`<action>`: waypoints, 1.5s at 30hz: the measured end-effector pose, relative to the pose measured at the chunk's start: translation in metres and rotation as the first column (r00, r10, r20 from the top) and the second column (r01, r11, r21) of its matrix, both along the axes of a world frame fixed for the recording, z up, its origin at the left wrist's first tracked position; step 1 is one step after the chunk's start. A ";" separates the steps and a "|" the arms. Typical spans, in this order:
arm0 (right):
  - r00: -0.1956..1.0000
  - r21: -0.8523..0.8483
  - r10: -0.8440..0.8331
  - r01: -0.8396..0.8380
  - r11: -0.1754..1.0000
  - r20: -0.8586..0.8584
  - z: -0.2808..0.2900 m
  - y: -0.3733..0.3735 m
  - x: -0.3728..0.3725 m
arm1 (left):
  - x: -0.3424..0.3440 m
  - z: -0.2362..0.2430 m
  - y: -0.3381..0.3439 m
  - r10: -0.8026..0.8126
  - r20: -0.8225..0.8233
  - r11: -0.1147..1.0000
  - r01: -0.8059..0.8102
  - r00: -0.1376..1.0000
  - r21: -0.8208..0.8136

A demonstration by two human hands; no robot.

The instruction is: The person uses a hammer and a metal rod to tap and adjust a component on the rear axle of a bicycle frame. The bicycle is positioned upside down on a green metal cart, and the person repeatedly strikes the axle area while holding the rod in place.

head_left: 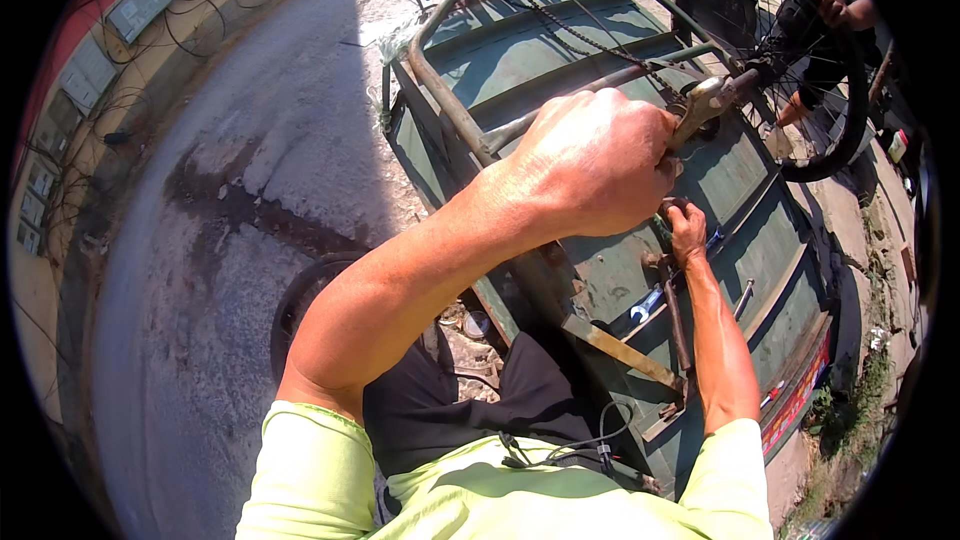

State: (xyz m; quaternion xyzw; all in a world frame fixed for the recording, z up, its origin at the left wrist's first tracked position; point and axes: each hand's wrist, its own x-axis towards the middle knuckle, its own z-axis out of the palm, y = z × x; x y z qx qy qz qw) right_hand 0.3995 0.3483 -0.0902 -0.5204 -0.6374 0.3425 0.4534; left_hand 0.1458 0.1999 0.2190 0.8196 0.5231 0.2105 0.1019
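Note:
My left hand (590, 162) is closed around the handle of a large wrench (703, 103), whose head sits at the end of a metal axle (742, 83). That axle runs toward a spoked wheel (850, 70) with a black tyre. Just below, my right hand (687, 232) has its fingers curled near the wrench; what they grip, if anything, is hidden. A chain (570, 43) stretches from the far frame toward the wrench head. Both hands are above the green metal bed (600, 275) of a cart.
Another person's hand (830, 5) grips the wheel's tyre. On the bed lie an open-end wrench (647, 305), a rusty rod (678, 325) and a thin metal tool (743, 298). A tubular rail (450, 105) borders the bed. Meter boxes (140, 7) hang on the left wall.

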 end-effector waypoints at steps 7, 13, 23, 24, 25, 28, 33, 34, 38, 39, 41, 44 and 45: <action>0.999 0.004 -0.012 0.011 1.000 0.036 0.004 -0.007 -0.002 | -0.065 -0.076 -0.040 0.060 0.499 0.997 -0.078 0.865 0.014; 0.999 0.019 -0.044 0.044 0.999 0.028 -0.004 -0.004 0.000 | -0.077 -0.107 -0.054 0.198 0.650 0.980 -0.155 0.734 -0.123; 0.998 0.015 -0.041 0.041 0.999 0.041 0.006 -0.009 -0.004 | -0.069 -0.114 -0.058 0.223 0.743 0.968 -0.233 0.631 -0.092; 0.998 0.016 -0.043 0.042 0.999 0.049 0.007 -0.010 -0.003 | -0.066 -0.105 -0.054 0.200 0.674 0.975 -0.211 0.712 -0.067; 0.998 0.011 -0.046 0.045 0.999 0.033 0.008 -0.010 -0.002 | -0.064 -0.097 -0.048 0.174 0.597 0.982 -0.185 0.783 -0.043; 0.998 0.042 -0.047 0.045 0.998 0.046 0.005 -0.008 -0.001 | -0.062 -0.087 -0.039 0.122 0.412 0.984 -0.164 0.903 0.067; 0.998 0.005 -0.042 0.042 0.999 0.048 0.007 -0.008 -0.002 | -0.065 -0.106 -0.043 0.177 0.573 0.976 -0.217 0.800 0.002; 0.999 0.005 -0.034 0.034 0.999 0.035 0.005 -0.005 -0.002 | -0.065 -0.109 -0.042 0.169 0.605 0.974 -0.225 0.778 0.017; 1.000 0.023 -0.021 0.021 1.000 0.009 0.003 -0.007 -0.001 | -0.059 -0.079 -0.027 0.151 0.363 0.987 -0.160 0.920 -0.007; 1.000 0.029 -0.025 0.025 0.999 0.004 0.005 -0.008 -0.002 | -0.059 -0.079 -0.026 0.153 0.345 0.987 -0.160 0.926 -0.010; 1.000 0.029 -0.026 0.026 0.999 -0.010 0.008 -0.011 -0.005 | -0.056 -0.076 -0.019 0.115 0.195 0.990 -0.130 0.974 0.063; 0.999 -0.028 -0.037 0.037 0.999 0.007 0.011 -0.012 -0.007 | -0.022 -0.058 0.010 0.154 -0.254 0.988 -0.152 0.955 0.030; 0.999 0.008 -0.030 0.030 1.000 -0.024 0.004 -0.008 -0.004 | -0.006 -0.056 0.027 0.086 -0.423 0.994 -0.104 0.902 -0.019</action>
